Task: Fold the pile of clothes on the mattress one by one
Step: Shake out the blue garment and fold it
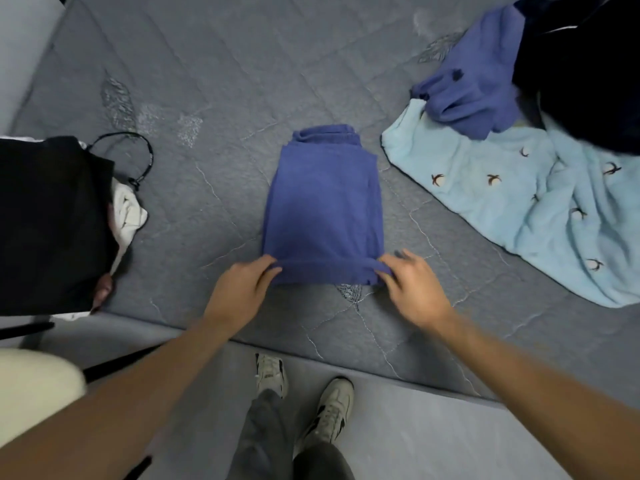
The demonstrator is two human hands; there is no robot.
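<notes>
- Blue garment [322, 202] lies mid-mattress [214, 64], already narrowed into a strip, waistband at 12 o'clock.
- Left hand [242, 289] pinches its near-left corner; right hand [412, 285] pinches the near-right corner. Both grips are closed on the hem, which is slightly lifted.
- Judged stage: this piece is partly folded; the end-to-end fold looks next.
- Done: a dark stack [52, 220] at 9 o'clock appears folded.
- Left: the pile at 2 o'clock, with a light-blue blanket [502, 202], another blue piece [474, 88] and a dark garment [581, 74].
</notes>
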